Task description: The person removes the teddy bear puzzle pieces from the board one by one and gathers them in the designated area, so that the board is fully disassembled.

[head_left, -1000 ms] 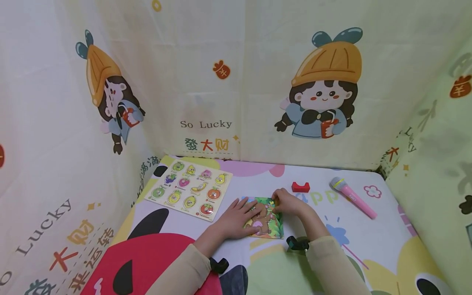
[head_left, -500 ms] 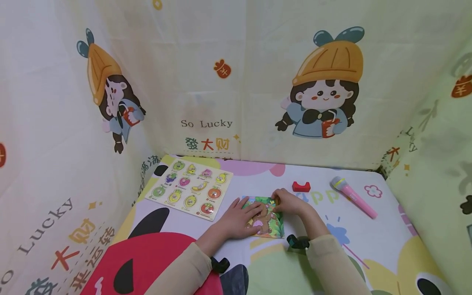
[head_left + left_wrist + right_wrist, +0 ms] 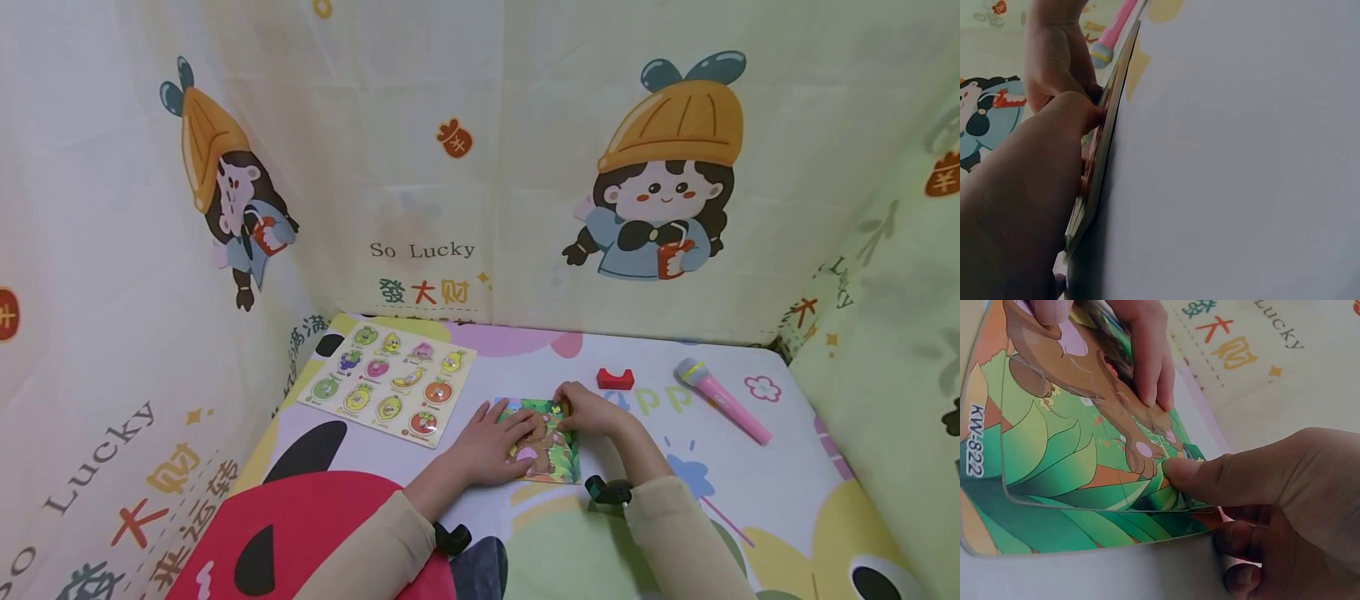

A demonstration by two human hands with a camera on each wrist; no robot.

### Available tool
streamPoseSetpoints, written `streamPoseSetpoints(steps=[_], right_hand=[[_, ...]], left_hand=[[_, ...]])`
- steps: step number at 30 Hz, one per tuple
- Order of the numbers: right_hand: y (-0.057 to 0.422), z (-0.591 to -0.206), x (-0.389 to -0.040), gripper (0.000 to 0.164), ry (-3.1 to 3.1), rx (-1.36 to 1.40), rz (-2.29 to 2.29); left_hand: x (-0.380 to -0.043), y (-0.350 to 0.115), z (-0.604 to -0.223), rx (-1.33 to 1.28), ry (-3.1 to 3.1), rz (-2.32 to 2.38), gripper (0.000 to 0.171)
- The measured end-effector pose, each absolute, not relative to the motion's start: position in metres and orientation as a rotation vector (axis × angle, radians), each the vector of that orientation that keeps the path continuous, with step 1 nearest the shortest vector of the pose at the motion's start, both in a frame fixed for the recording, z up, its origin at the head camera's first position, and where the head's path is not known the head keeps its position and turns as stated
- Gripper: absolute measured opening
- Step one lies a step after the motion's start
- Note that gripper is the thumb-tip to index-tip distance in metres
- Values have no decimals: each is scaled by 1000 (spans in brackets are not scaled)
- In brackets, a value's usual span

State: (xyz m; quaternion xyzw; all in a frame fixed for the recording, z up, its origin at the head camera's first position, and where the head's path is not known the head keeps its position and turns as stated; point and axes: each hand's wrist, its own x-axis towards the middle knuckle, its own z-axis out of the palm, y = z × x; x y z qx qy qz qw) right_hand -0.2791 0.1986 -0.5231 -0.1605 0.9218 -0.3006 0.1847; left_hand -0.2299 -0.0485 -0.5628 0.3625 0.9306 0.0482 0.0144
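A small square jigsaw puzzle (image 3: 561,465) with a brown bear and green leaves lies on the table. The frame, marked KW-822, shows large in the right wrist view. My left hand (image 3: 486,446) rests across its left half, fingers spread and touching the bear. At the far right edge my right hand (image 3: 592,414) holds the board: the thumb (image 3: 1194,475) is on the picture and the other fingers curl at the rim. The left wrist view shows the board (image 3: 1100,169) nearly edge-on, both hands on its picture side. My left palm hides part of the picture.
A fruit peg board (image 3: 390,379) lies at the back left. Behind the puzzle is a red notched block (image 3: 615,380), and to the right a pink toy microphone (image 3: 723,402). Printed curtains (image 3: 525,208) enclose the table on the back and sides.
Both hands keep nearly the same places on the puzzle. The whole head view has shifted very slightly.
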Motion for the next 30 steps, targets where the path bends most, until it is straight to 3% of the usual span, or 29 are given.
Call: streamPoseSetpoints(steps=[14, 21, 30], right_hand=[[205, -531, -277, 36, 2598, -470, -959], [211, -535, -276, 20, 2611, -423, -1059], [218, -530, -273, 38, 2519, -505, -1103]], left_hand=[[-229, -49, -568, 1135, 2912, 171, 68], [-230, -52, -573, 1130, 2900, 202, 68], [-230, -51, -575, 1125, 2897, 240, 65]])
